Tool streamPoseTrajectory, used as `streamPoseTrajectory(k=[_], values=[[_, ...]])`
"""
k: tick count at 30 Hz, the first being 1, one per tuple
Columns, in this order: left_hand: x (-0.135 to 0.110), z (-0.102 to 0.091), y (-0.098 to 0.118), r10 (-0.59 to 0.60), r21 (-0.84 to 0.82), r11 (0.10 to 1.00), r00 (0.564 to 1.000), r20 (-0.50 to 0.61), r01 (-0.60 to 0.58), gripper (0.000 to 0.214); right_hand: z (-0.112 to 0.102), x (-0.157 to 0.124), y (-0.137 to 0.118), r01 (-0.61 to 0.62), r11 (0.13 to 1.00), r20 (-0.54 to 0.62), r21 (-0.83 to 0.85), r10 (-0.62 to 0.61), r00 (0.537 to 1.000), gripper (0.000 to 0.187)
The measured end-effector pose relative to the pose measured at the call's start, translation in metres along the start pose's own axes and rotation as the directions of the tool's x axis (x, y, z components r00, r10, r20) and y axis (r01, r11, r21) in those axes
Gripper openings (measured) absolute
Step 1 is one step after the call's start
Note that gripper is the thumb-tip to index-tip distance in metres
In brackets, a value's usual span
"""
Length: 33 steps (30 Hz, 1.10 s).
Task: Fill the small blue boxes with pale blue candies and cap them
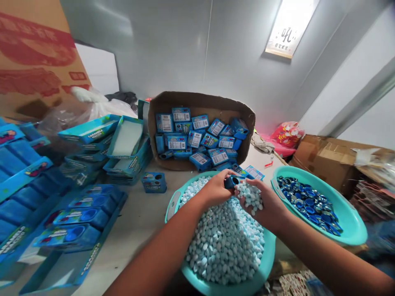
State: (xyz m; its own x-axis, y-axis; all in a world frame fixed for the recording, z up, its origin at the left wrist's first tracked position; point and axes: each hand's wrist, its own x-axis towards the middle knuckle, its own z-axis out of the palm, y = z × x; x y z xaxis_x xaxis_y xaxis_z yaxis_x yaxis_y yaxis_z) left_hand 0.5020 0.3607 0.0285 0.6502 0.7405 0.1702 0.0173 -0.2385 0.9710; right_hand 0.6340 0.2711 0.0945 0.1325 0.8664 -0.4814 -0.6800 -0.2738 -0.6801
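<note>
My left hand (219, 188) is closed around a small blue box (230, 182), whose round dark opening faces right. Beside that opening, my right hand (266, 201) is cupped and full of pale blue candies (250, 196). Both hands are above a turquoise basin (197, 273) heaped with the same candies. Just behind the hands stands a carton (202, 100) lying with its open side toward me, filled with many blue boxes (195, 139). One more blue box (154, 183) stands upright on the table, left of the basin.
To the right, a second turquoise basin (348, 224) holds round blue and silver lids (310, 203). Display trays (123, 144) are stacked at the left, near a tray of blue boxes (83, 211). Brown cartons (321, 160) stand at the far right. A grey wall (173, 45) closes off the back.
</note>
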Motion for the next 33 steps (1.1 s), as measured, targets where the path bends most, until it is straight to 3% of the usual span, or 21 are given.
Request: streamPoseTrajectory(k=[2,7,13,18,28,33], values=[[-0.002,-0.002,0.003,0.036,-0.007,0.999,0.998,0.05,-0.035,0.043,0.006,0.0,-0.003,-0.022,1.0,-0.045,0.02,0.023,0.999,0.007],[-0.003,-0.005,0.005,0.029,-0.012,1.0,0.998,0.055,-0.028,0.047,0.021,-0.002,-0.009,-0.016,0.999,-0.124,0.036,0.02,0.992,0.01],[-0.006,-0.006,0.006,0.051,0.179,0.981,0.994,0.101,-0.068,0.045,0.024,-0.003,-0.016,0.053,0.993,-0.172,0.107,-0.034,0.985,0.012],[-0.007,-0.005,0.004,0.051,0.249,0.965,0.99,0.132,-0.083,0.047,0.024,0.005,-0.024,0.143,0.977,-0.138,0.158,-0.122,0.983,0.013],[-0.013,-0.006,0.011,0.124,0.181,0.97,0.974,0.192,-0.159,0.045,0.026,0.038,-0.019,0.328,0.924,-0.11,0.194,-0.312,0.944,0.005],[-0.012,-0.006,0.01,0.137,0.185,0.967,0.969,0.204,-0.175,0.051,0.026,0.042,-0.009,0.447,0.887,-0.066,0.115,-0.442,0.894,0.016]])
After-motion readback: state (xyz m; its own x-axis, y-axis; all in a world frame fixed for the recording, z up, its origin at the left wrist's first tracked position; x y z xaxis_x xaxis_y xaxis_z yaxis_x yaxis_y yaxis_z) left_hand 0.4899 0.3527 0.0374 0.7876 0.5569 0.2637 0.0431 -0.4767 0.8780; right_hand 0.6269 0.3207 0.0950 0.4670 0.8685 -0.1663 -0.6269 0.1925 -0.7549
